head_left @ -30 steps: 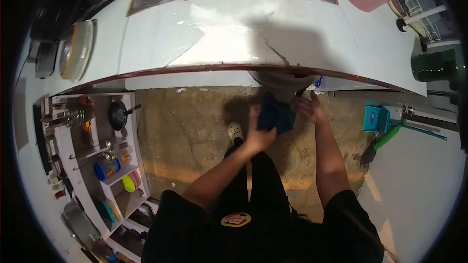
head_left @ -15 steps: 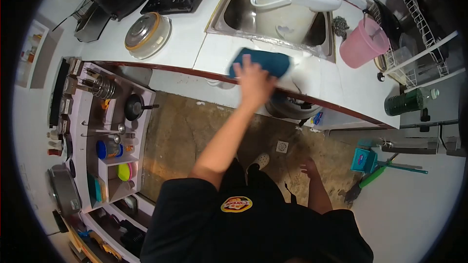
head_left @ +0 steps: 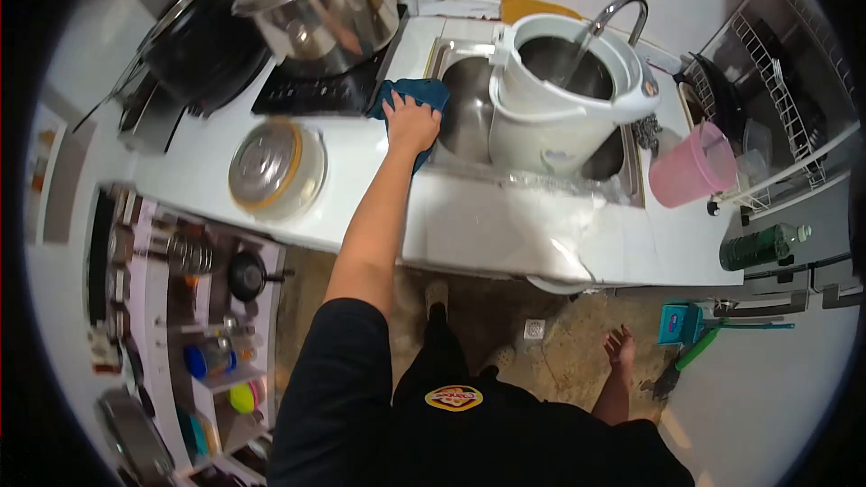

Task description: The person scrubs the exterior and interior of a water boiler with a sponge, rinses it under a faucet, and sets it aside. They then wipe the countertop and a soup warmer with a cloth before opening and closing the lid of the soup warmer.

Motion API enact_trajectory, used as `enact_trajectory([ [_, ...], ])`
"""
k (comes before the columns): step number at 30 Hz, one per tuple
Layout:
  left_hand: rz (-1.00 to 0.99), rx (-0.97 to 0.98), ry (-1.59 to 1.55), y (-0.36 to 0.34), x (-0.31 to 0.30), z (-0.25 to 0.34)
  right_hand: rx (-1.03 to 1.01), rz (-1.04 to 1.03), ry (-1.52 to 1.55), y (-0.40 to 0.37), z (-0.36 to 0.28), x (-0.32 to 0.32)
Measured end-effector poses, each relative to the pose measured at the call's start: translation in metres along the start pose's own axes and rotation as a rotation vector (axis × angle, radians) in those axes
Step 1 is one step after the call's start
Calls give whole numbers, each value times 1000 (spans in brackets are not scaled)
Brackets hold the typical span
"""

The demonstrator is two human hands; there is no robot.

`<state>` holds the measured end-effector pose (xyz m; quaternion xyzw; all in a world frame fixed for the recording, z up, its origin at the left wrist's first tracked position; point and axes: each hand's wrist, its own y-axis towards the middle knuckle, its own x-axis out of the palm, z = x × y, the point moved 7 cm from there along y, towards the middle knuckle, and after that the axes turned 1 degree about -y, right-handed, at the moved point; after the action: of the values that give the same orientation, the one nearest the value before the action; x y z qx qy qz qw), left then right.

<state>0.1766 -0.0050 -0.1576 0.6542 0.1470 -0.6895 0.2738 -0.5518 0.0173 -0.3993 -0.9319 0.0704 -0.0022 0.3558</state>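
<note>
A dark teal cloth (head_left: 428, 90) lies bunched on the white counter between the black cooktop and the sink. My left hand (head_left: 413, 124) presses and holds it from above, fingers curled over it, beside the sink's left rim. My right hand (head_left: 620, 346) hangs low at my right side, its fingers apart and holding nothing. Right of the cloth, a white pail-like pot (head_left: 550, 131) with a handle stands in the steel sink (head_left: 466, 117), under the faucet (head_left: 622, 11). Water runs into it.
A large steel pot (head_left: 329, 22) sits on the cooktop (head_left: 316, 97). A lidded glass dish (head_left: 275, 167) is at the left. Right of the sink are a pink pitcher (head_left: 690, 167), a wire rack (head_left: 776, 81) and a green bottle (head_left: 762, 248).
My left hand and the cloth have moved from the counter's front edge leftward and farther back, beside the sink. The view has shifted, and my right hand still hangs at my side.
</note>
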Motion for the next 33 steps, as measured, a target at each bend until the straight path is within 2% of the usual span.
enact_trajectory([
  [2,-4,24,29,64,11,-2,-68,106,-124,-19,1,9],
  [6,29,-46,2,162,25,-2,21,162,-367,-61,53,8],
  [9,89,-123,-83,215,27,-6,308,288,-429,-119,97,15],
  [11,73,-142,-75,243,36,-10,505,408,-420,-161,118,17],
  [14,128,-180,-83,262,35,-13,513,578,-7,-195,119,14],
  [16,147,-196,-89,261,35,-13,232,534,-76,-190,80,10],
  [17,175,-192,-99,259,34,-13,77,446,-60,-176,62,2],
  [19,195,-189,-117,247,31,-8,-397,298,4,-161,-2,6],
  [20,215,-191,-124,237,29,-7,-294,499,-7,-165,-44,24],
  [23,233,-210,-62,201,20,-7,-551,194,-12,-169,-163,93],
  [24,269,-205,-48,188,18,-7,-592,158,-44,-174,-195,117],
  [26,179,-173,-20,158,16,-7,-682,54,-124,-190,-249,171],
  [30,130,-44,-75,73,0,-7,-834,-213,-174,-197,-300,249],
  [33,70,-53,-119,3,-12,-11,-895,-432,-234,-195,-315,300],
])
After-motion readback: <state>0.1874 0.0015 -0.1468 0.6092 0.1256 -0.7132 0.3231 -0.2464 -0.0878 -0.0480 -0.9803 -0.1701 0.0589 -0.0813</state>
